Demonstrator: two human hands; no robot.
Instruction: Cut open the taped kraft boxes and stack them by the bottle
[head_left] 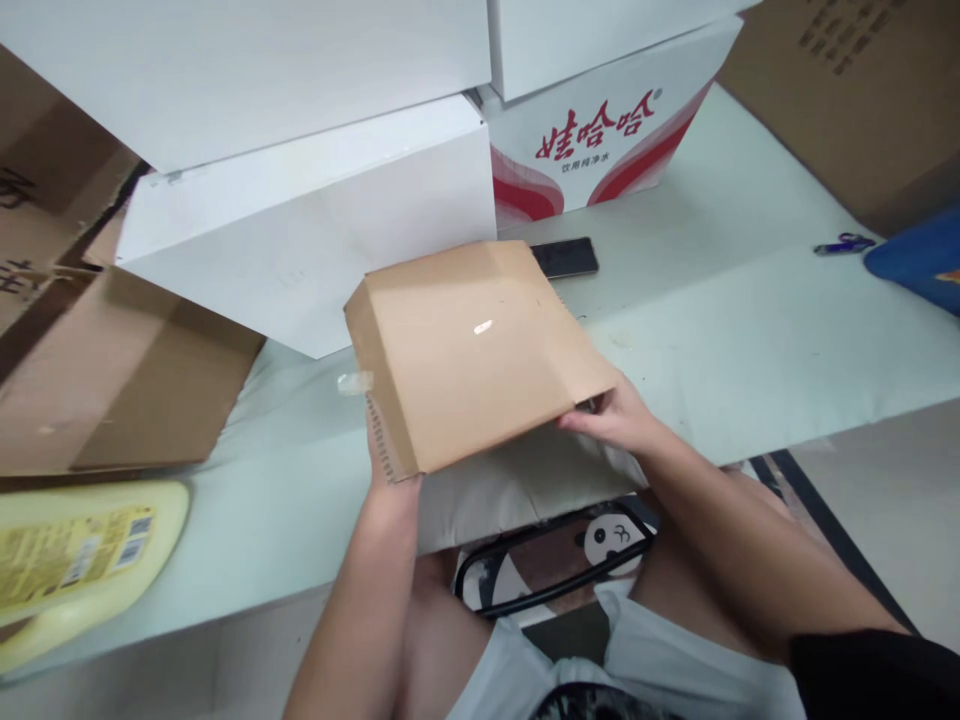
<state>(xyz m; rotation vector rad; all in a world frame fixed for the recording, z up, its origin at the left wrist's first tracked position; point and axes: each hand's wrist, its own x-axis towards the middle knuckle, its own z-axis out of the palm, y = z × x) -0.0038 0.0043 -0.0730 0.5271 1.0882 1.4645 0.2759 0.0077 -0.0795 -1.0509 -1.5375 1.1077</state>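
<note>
Forearms outstretched, cardboard box within two-handed grip

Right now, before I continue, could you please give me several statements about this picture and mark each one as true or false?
1. The right grip holds the shallow brown cardboard box. True.
2. The left grip is away from the box. False: it holds the box at its left side.
3. The flat black phone-like device is partly hidden by the box. True.
4. The pale-yellow plastic bottle is at the right edge of the picture. False: it is at the left edge.
</note>
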